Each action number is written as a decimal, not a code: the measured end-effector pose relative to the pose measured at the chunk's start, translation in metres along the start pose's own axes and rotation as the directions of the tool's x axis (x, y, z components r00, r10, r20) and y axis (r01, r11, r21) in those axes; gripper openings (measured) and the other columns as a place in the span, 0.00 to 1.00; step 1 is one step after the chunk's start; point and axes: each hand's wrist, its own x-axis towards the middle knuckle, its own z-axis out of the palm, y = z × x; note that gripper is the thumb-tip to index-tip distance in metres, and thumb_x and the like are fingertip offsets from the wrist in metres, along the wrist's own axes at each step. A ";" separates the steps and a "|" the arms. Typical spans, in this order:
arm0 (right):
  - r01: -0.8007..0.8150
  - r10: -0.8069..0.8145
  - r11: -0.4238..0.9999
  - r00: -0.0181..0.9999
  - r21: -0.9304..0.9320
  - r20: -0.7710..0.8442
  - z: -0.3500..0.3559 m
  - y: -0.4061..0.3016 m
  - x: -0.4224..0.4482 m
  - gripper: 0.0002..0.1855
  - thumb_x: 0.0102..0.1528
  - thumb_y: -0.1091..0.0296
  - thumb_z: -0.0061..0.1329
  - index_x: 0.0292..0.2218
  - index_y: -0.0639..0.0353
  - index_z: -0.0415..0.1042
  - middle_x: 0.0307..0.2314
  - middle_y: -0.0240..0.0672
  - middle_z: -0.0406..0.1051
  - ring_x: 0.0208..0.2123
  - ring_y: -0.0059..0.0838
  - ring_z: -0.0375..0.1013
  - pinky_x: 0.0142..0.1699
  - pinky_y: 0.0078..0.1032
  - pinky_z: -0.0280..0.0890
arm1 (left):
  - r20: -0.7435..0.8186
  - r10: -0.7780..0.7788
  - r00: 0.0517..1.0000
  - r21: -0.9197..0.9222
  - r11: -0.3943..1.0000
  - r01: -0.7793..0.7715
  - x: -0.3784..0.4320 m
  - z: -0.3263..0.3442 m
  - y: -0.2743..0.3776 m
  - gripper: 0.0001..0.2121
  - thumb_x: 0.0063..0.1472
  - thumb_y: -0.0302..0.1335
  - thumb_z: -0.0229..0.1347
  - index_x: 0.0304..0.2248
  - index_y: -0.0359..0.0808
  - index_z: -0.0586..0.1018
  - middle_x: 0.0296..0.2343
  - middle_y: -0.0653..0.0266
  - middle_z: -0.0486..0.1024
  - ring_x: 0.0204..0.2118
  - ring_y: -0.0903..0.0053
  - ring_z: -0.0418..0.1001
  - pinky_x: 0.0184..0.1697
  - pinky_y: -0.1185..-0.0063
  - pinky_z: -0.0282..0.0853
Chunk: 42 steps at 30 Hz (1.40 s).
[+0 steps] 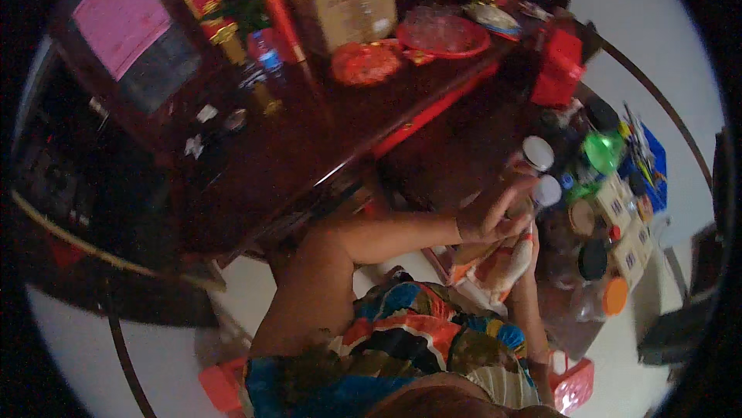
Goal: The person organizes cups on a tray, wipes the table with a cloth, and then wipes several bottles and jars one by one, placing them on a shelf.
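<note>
My left hand [501, 209] reaches across from the left, its fingers curled around the body of a jar with a white lid [546, 190]. A second white lid [538, 153] shows just beyond those fingers; motion blur hides what it sits on. Below the left hand, my right hand [534, 247] is wrapped around the side of an orange and white cloth [510, 264], which drapes down towards my lap. The cloth and the jar hide most of the right fingers. Both hands are close together, at the near side of a group of jars.
Right of my hands stand a green-lidded container [603, 151], a black-lidded jar [592, 260], an orange-lidded jar [614, 296] and beige boxes [632, 256]. A dark wooden table [278, 169] on the left bears a cardboard box [353, 9], a red tray [443, 35] and a bottle [268, 57].
</note>
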 end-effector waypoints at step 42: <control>-0.239 -0.160 -0.413 0.969 -0.879 -0.188 -0.055 0.117 0.155 0.33 0.55 0.64 0.52 0.60 0.51 0.59 0.55 0.51 0.62 0.53 0.56 0.65 0.55 0.41 0.66 | -0.706 -0.229 0.670 0.592 0.328 0.736 -0.046 -0.820 -0.527 0.15 0.59 0.30 0.55 0.44 0.32 0.75 0.42 0.56 0.73 0.45 0.66 0.71 0.49 0.71 0.65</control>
